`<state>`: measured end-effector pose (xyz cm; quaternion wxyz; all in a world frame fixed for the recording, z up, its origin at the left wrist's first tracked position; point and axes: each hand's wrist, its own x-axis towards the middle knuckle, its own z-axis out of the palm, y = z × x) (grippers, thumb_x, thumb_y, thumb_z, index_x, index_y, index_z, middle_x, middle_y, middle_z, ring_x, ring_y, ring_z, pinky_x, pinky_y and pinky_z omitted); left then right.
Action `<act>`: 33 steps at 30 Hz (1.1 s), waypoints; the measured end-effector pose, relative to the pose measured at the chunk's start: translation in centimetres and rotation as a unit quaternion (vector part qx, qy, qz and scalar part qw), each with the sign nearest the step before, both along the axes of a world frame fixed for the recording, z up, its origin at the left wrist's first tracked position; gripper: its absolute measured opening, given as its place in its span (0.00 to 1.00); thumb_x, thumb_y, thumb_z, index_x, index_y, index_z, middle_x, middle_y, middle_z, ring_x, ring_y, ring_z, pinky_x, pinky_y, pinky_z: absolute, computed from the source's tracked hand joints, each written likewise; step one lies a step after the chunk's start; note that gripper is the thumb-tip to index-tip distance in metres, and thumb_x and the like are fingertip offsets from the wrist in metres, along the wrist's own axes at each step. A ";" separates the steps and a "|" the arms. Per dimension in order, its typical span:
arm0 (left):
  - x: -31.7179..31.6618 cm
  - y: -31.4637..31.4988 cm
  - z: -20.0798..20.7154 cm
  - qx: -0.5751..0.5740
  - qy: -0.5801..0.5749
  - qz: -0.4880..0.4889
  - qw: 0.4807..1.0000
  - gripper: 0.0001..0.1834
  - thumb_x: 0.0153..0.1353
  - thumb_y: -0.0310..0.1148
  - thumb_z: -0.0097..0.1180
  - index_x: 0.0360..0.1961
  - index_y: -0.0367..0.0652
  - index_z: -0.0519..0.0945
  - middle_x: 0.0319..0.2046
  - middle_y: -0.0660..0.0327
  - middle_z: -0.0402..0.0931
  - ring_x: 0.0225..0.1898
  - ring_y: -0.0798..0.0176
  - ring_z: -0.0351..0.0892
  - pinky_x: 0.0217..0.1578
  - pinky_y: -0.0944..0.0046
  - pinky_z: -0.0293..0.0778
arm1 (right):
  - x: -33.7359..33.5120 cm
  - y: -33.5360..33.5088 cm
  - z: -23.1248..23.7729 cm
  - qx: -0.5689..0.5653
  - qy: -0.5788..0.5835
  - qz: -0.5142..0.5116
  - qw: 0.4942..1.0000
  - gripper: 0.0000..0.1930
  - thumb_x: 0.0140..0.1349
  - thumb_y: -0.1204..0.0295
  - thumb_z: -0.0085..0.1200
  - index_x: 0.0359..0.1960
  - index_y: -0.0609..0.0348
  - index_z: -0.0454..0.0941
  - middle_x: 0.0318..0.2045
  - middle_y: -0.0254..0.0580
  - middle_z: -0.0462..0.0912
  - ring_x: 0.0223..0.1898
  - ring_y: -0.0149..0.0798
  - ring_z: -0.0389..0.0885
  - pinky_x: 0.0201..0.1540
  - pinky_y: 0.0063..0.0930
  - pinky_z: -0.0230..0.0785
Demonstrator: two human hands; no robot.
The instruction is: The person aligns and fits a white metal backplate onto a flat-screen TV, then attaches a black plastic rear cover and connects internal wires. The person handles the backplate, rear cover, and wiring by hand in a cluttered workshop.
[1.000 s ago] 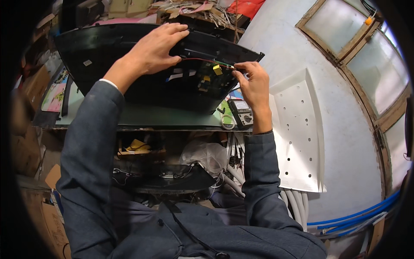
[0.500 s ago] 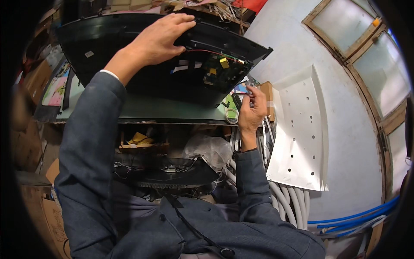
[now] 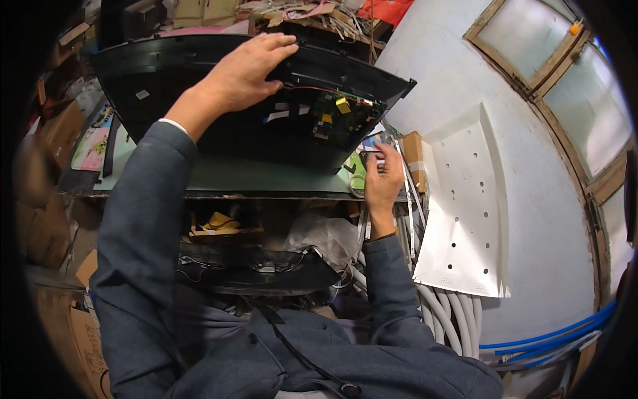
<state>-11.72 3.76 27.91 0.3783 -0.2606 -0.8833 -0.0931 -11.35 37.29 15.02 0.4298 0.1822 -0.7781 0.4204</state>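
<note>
The left hand (image 3: 244, 74) grasped the upper edge of a large black plastic panel (image 3: 219, 136), its fingers laid over the rim and its thumb pressed toward the inner face. The panel stood tilted below and around that grip, over a pale green tabletop (image 3: 252, 181). The right hand (image 3: 384, 178) was off the panel, below its right end, with the fingers curled; whether they held anything could not be told.

Just right of the left thumb, a thin red wire (image 3: 316, 88) ran along the panel toward its right end. Below the wire sat a green circuit board (image 3: 345, 123) with yellow tape patches (image 3: 343, 105), and white flat ribbon cables (image 3: 286, 115) lay left of the board, under the left hand. A small white label (image 3: 142, 95) showed on the panel, left of the left wrist.

Just left of the right hand was a pale ring-shaped roll (image 3: 358, 185); just right of it, a brown cardboard box (image 3: 413, 159). Lower, left of the right forearm, lay a crumpled clear plastic bag (image 3: 325, 236). Farther right of that forearm leaned a white perforated trough (image 3: 468, 206), with a wood-framed window (image 3: 522, 46) beyond.
</note>
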 end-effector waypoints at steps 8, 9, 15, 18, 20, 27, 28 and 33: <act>0.7 -0.9 0.3 -0.024 0.043 -0.021 0.999 0.35 0.52 0.26 0.71 0.64 0.37 0.76 0.66 0.48 0.72 0.69 0.46 0.70 0.70 0.53 0.68 | -1.0 -2.1 8.9 0.229 0.176 -0.030 0.957 0.33 0.59 0.69 0.70 0.68 0.52 0.74 0.70 0.55 0.69 0.68 0.57 0.71 0.67 0.45 0.65; 0.7 -0.4 0.5 -0.030 0.041 -0.042 0.998 0.34 0.51 0.28 0.71 0.62 0.37 0.77 0.65 0.48 0.73 0.68 0.46 0.71 0.69 0.53 0.68 | -1.1 -1.5 9.6 0.233 0.183 -0.032 0.955 0.35 0.60 0.67 0.69 0.71 0.53 0.71 0.73 0.55 0.66 0.71 0.57 0.67 0.70 0.45 0.62; 1.0 0.0 -0.1 -0.024 0.083 -0.021 0.996 0.33 0.52 0.30 0.70 0.60 0.34 0.78 0.65 0.49 0.73 0.70 0.48 0.68 0.72 0.52 0.63 | -2.3 -1.7 12.3 0.353 0.128 -0.074 0.924 0.37 0.67 0.54 0.62 0.74 0.56 0.66 0.75 0.52 0.63 0.77 0.54 0.59 0.76 0.58 0.46; 0.9 0.4 0.9 -0.019 0.049 -0.022 0.998 0.33 0.51 0.30 0.69 0.60 0.34 0.77 0.63 0.48 0.74 0.68 0.46 0.70 0.70 0.52 0.66 | -4.3 -0.3 13.3 0.411 0.123 -0.096 0.898 0.39 0.66 0.49 0.61 0.73 0.58 0.67 0.71 0.54 0.70 0.74 0.55 0.64 0.75 0.58 0.48; 0.7 0.1 0.2 -0.019 0.085 -0.031 0.996 0.33 0.49 0.28 0.68 0.59 0.34 0.77 0.63 0.47 0.75 0.67 0.44 0.71 0.69 0.51 0.68 | -6.2 0.0 13.1 0.402 0.147 -0.055 0.902 0.37 0.66 0.50 0.61 0.70 0.59 0.70 0.68 0.54 0.74 0.70 0.56 0.69 0.72 0.58 0.53; 0.4 -1.1 0.3 -0.042 0.016 0.013 0.999 0.37 0.60 0.28 0.66 0.70 0.38 0.68 0.74 0.51 0.62 0.76 0.48 0.59 0.77 0.52 0.56 | -5.6 -1.0 14.7 0.395 0.074 0.024 0.915 0.43 0.59 0.54 0.69 0.73 0.60 0.66 0.71 0.57 0.68 0.72 0.60 0.64 0.75 0.47 0.57; 0.2 -0.9 0.0 -0.039 0.023 0.007 0.999 0.37 0.60 0.28 0.66 0.70 0.39 0.68 0.74 0.51 0.62 0.76 0.48 0.58 0.77 0.52 0.56 | -5.3 -0.7 14.7 0.400 0.065 0.021 0.914 0.45 0.57 0.55 0.71 0.74 0.59 0.65 0.72 0.56 0.68 0.72 0.60 0.63 0.75 0.47 0.57; 0.0 -0.1 -0.5 -0.033 0.026 0.003 0.999 0.37 0.59 0.27 0.67 0.70 0.39 0.68 0.75 0.52 0.61 0.77 0.49 0.57 0.78 0.52 0.55 | -5.0 0.2 14.7 0.415 0.050 0.031 0.908 0.52 0.47 0.62 0.77 0.75 0.57 0.62 0.72 0.55 0.66 0.73 0.60 0.62 0.76 0.47 0.57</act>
